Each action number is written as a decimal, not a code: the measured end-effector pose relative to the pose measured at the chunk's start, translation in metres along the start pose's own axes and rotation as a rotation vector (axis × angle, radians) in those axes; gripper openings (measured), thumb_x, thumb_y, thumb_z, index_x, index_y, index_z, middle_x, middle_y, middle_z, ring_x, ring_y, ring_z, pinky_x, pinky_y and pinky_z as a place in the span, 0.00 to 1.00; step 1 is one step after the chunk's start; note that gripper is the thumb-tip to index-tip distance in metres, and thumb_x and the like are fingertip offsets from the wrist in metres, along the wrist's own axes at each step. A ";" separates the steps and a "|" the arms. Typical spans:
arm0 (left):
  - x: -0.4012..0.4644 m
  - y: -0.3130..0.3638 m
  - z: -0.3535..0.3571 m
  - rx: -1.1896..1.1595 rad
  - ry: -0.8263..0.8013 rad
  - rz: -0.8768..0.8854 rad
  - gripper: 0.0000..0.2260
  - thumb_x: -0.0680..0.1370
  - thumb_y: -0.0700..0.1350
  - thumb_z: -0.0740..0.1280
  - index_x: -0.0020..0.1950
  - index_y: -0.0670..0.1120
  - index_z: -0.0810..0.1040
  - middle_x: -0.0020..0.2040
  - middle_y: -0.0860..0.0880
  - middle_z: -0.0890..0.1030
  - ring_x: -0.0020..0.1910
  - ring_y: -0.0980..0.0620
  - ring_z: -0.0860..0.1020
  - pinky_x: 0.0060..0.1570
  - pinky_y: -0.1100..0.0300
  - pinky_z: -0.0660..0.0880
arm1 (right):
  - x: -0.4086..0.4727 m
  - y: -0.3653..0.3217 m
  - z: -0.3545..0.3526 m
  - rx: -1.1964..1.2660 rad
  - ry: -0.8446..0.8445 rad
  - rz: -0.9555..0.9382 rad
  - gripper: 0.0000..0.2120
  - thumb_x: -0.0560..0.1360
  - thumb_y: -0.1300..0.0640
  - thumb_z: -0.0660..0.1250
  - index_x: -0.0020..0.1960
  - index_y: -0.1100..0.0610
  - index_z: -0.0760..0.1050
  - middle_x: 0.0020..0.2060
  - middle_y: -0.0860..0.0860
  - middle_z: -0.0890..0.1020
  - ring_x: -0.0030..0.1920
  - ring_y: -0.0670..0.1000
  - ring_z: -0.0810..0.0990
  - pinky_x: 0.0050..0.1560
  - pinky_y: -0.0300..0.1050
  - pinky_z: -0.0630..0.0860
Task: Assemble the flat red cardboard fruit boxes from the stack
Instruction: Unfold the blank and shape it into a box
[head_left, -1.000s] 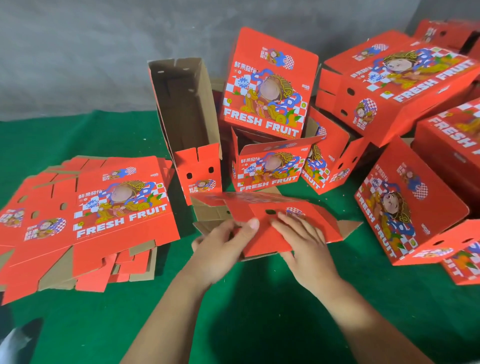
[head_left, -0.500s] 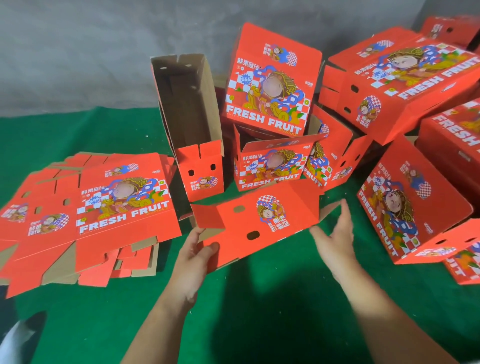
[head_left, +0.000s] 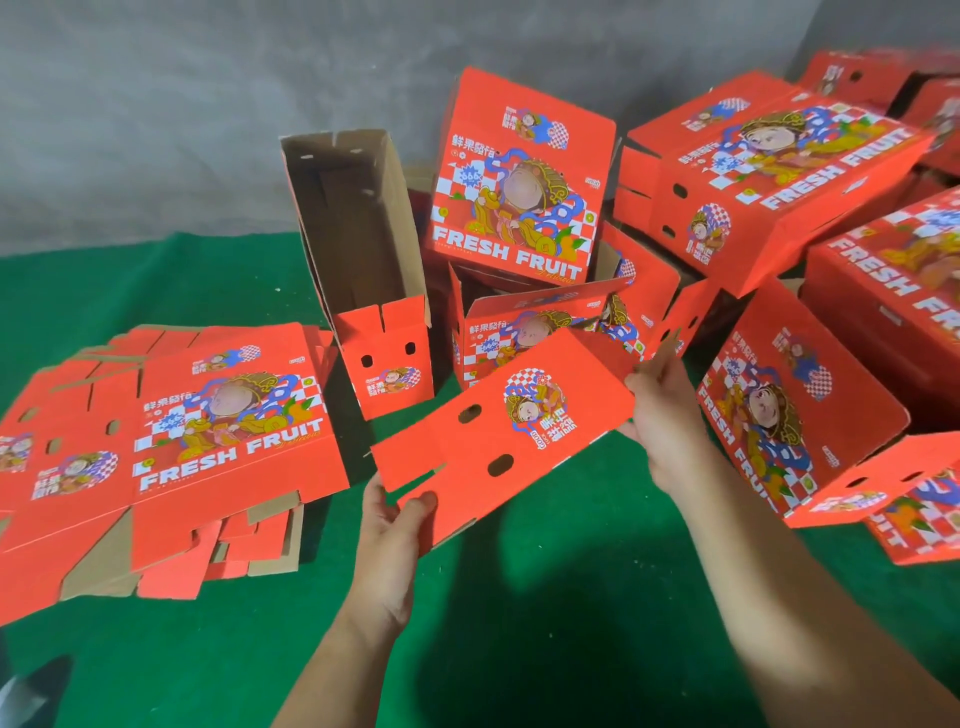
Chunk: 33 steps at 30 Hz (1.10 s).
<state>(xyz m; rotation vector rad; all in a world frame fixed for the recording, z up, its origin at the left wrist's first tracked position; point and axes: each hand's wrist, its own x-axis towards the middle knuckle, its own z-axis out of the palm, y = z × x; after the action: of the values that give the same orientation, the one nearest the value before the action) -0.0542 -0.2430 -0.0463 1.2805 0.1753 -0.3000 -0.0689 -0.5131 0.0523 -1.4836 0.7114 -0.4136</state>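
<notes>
A red box was held tilted above the green counter at frame centre. Its lower left corner was pinched by the left hand; its right edge was gripped by the right hand. The flat stack lay at left, assembled boxes at upper right.

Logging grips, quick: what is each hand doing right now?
Left hand: grips the lower left corner of the red box, thumb on top.
Right hand: holds the box's upper right edge.
</notes>
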 end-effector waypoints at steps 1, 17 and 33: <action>0.002 0.001 0.002 0.030 0.040 -0.001 0.20 0.82 0.36 0.66 0.69 0.54 0.71 0.55 0.47 0.86 0.48 0.54 0.84 0.48 0.62 0.79 | -0.004 -0.008 0.001 -0.030 0.013 -0.052 0.24 0.83 0.62 0.56 0.75 0.43 0.66 0.54 0.49 0.86 0.56 0.60 0.85 0.56 0.62 0.84; -0.035 0.060 0.031 0.971 -0.136 0.436 0.40 0.68 0.69 0.60 0.79 0.75 0.49 0.82 0.61 0.31 0.75 0.47 0.19 0.69 0.46 0.18 | -0.100 -0.002 0.072 -0.104 0.091 -0.425 0.50 0.66 0.58 0.61 0.85 0.48 0.43 0.77 0.51 0.55 0.78 0.53 0.60 0.79 0.56 0.61; -0.018 0.071 0.029 0.746 -0.285 0.801 0.24 0.82 0.31 0.63 0.77 0.49 0.73 0.71 0.53 0.78 0.72 0.53 0.75 0.71 0.60 0.71 | -0.091 0.007 0.073 -0.156 -0.318 -0.579 0.43 0.74 0.35 0.68 0.81 0.30 0.46 0.75 0.38 0.56 0.79 0.49 0.60 0.79 0.52 0.61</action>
<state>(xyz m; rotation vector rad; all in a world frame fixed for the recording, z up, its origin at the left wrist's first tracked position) -0.0495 -0.2503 0.0313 1.9006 -0.7496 0.1732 -0.0892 -0.3982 0.0571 -1.8470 0.0491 -0.5489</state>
